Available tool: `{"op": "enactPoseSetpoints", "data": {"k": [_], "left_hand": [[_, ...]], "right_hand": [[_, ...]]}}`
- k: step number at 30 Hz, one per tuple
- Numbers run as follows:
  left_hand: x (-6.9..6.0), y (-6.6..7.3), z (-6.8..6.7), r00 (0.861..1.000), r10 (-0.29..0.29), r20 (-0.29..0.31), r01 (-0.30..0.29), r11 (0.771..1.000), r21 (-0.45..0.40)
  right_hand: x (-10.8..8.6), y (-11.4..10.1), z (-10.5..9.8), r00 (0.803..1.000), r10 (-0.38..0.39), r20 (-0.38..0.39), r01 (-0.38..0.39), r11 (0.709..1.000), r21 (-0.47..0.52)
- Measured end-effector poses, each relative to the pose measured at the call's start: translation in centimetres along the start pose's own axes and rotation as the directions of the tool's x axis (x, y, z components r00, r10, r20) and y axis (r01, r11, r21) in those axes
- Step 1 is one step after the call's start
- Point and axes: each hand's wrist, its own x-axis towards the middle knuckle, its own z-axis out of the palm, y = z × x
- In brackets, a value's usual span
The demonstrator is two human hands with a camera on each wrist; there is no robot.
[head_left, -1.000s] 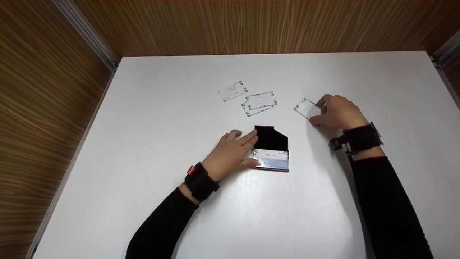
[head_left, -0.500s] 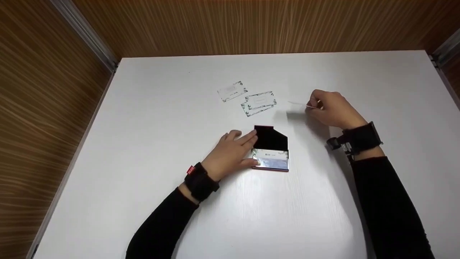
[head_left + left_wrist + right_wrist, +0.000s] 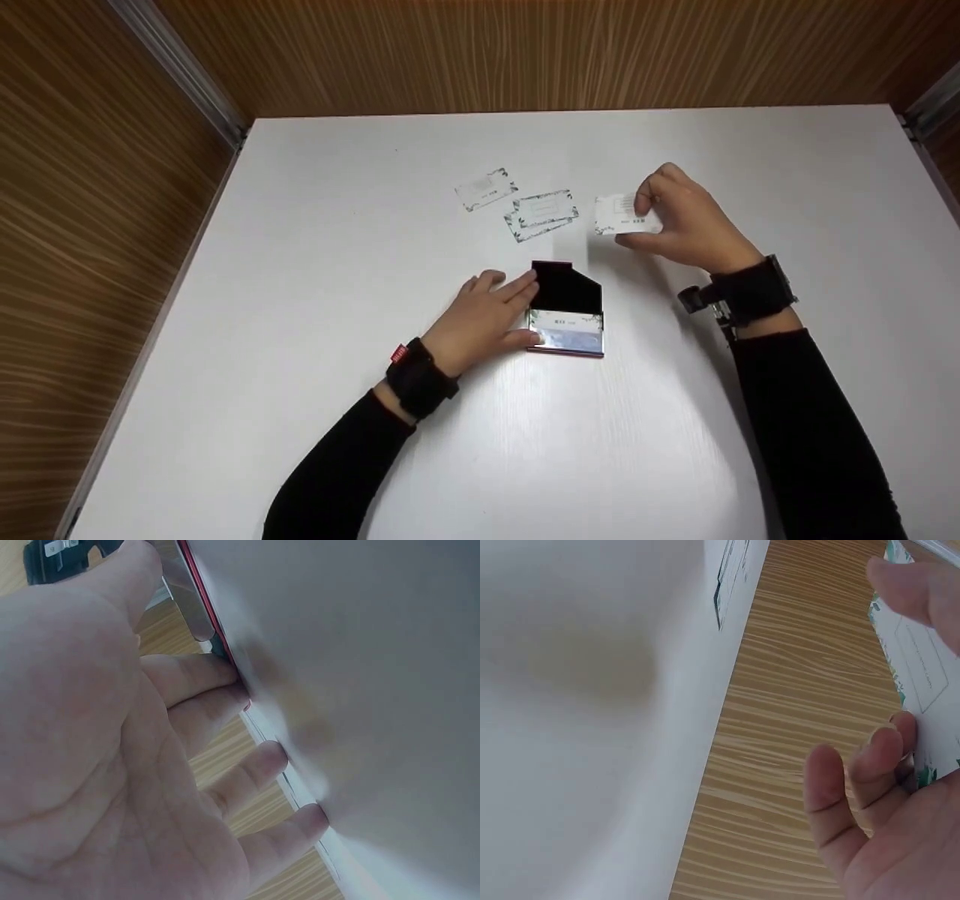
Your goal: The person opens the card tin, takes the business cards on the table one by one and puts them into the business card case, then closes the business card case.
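An opened card case [image 3: 566,289] with a black inner flap lies on the table, a printed card [image 3: 574,322] in its lower part. My left hand [image 3: 480,322] rests at its left side, fingers extended, fingertips and thumb touching the edge. In the left wrist view, fingers of the left hand [image 3: 172,742] meet the case's red edge [image 3: 204,596]. Above the table, my right hand [image 3: 686,221] pinches a white card [image 3: 611,214] between thumb and fingers. The right wrist view shows this card [image 3: 922,667], with a leafy border, in the right hand [image 3: 900,802].
Beyond the case, a loose card [image 3: 486,190] lies beside two overlapping cards [image 3: 545,209] on the white table [image 3: 300,262]. Wood-grain panels [image 3: 525,56] stand behind the table and at its left.
My right hand has lifted the card off the table, moved slightly left and away from me, and turned the card's printed face into view. The left hand and case have stayed still.
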Motion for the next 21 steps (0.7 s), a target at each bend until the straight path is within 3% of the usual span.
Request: {"op": "enactPoseSetpoints", "data": {"k": [5,13,21], "left_hand": [[0.00,0.00,0.00,1.000,0.004,-0.008,-0.004,1.000,0.001],[0.04,0.01,-0.06,1.000,0.007,-0.019,-0.007,1.000,0.000],[0.04,-0.04,-0.09,1.000,0.007,-0.010,-0.006,1.000,0.010]], "right_hand": [[-0.19,-0.21,-0.07,1.000,-0.005,0.010,0.004,0.999,0.032],[0.08,-0.06,-0.08,0.986,-0.150,-0.069,0.148,0.989,-0.030],[0.01,-0.24,-0.05,0.989,-0.128,-0.080,0.129,0.991,0.014]]}}
